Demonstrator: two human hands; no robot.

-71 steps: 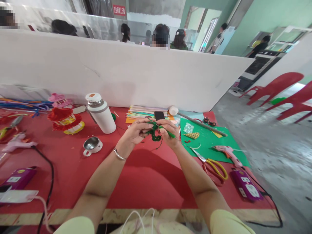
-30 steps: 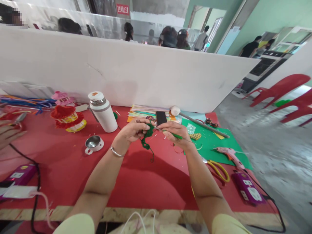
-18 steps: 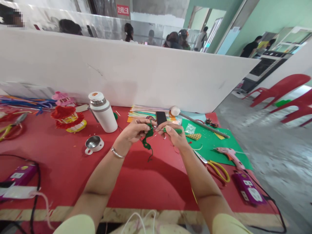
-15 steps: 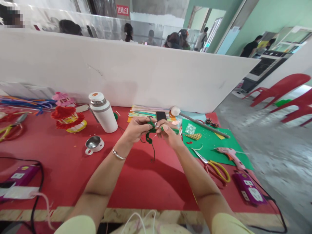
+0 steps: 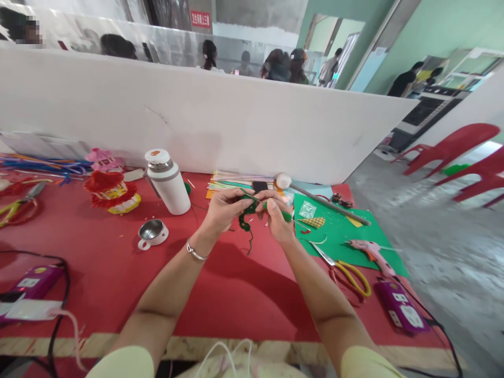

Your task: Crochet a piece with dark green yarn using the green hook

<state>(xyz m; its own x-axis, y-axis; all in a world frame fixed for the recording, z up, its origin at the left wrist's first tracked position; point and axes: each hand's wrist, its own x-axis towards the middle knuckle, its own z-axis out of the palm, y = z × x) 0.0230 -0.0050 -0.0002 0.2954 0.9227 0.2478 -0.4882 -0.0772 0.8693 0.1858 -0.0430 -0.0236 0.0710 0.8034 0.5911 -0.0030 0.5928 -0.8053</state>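
Between my two hands is a small piece of dark green crochet work (image 5: 245, 216), with a loose yarn tail dangling over the red table (image 5: 220, 299). My left hand (image 5: 222, 209) pinches the crochet piece at its upper left, fingers closed. A crochet hook with a green handle (image 5: 286, 214) is gripped by my right hand (image 5: 279, 219); its thin tip reaches the yarn beside my left fingertips. Exactly how the yarn loops round the hook is too small to tell.
A white thermos (image 5: 169, 186) and its cup (image 5: 153, 233) stand left. To the right lie scissors (image 5: 346, 273), a pink glue gun (image 5: 374, 254), a green sheet (image 5: 362, 236) and a purple power strip (image 5: 401, 307). A white partition (image 5: 236, 121) rises behind.
The hook in my right hand has shifted slightly against the yarn, and its green handle shows more. The crochet piece has turned a little; its tail hangs slightly further right.
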